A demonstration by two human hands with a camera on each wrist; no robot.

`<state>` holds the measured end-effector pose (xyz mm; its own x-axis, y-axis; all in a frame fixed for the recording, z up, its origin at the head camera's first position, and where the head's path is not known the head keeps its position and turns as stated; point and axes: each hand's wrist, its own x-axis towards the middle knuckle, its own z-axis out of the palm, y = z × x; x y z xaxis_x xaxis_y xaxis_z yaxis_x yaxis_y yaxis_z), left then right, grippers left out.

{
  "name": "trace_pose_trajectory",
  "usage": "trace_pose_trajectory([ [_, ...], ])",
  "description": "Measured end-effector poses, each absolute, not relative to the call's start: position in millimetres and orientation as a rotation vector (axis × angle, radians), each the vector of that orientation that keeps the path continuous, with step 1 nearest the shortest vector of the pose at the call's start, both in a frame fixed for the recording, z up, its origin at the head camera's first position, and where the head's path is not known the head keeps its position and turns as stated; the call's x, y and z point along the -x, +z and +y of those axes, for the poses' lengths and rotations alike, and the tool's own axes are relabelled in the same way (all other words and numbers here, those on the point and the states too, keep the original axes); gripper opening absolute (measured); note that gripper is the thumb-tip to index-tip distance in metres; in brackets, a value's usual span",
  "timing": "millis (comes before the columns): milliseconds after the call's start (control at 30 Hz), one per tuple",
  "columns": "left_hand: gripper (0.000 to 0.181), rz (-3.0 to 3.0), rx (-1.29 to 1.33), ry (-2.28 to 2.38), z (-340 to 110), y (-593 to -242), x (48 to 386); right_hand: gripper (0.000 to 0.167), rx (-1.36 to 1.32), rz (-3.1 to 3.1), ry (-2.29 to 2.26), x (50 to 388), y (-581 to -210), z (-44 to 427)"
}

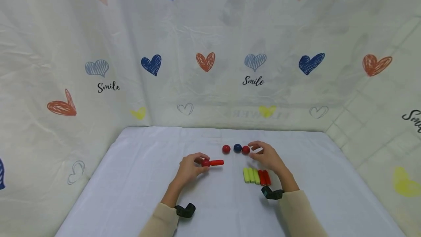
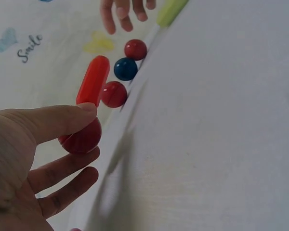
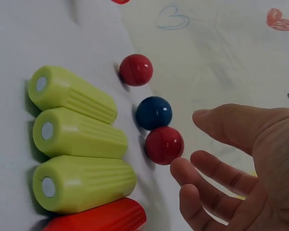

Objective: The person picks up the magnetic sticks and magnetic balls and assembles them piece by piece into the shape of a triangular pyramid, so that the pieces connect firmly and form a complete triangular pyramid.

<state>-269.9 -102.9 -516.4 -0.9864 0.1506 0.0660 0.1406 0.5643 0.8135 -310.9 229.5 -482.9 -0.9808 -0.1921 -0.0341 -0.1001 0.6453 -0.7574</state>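
My left hand [image 1: 190,167] pinches a red ball [image 2: 82,138] between thumb and fingers, and a red stick [image 1: 217,162] extends from that ball toward the right. My right hand [image 1: 268,156] has its fingers spread and slightly bent beside a red ball [image 3: 164,145], holding nothing. That ball touches a blue ball [image 3: 154,113]. Another red ball [image 1: 226,149] lies a little to the left of the blue one. Nearer the front, a row of yellow-green sticks [image 3: 82,136] lies side by side with red sticks [image 1: 264,177].
A white cloth [image 1: 125,193] covers the table. Behind it hangs a pale curtain [image 1: 197,21] printed with hearts and the word Smile. Dark wrist cameras are strapped on both wrists, the left one [image 1: 185,210] close above the cloth.
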Motion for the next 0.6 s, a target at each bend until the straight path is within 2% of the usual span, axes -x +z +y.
trace_pose_trajectory([
  [300, 0.03, 2.801, -0.274, 1.41, -103.9, -517.8, 269.6, 0.042, 0.225, 2.66, -1.201, 339.1, -488.9, 227.2],
  [600, 0.03, 2.835, -0.271, 1.348, -105.1, -520.3, 269.8, 0.035, 0.233, 2.623, -1.16, 351.8, -488.5, 223.0],
])
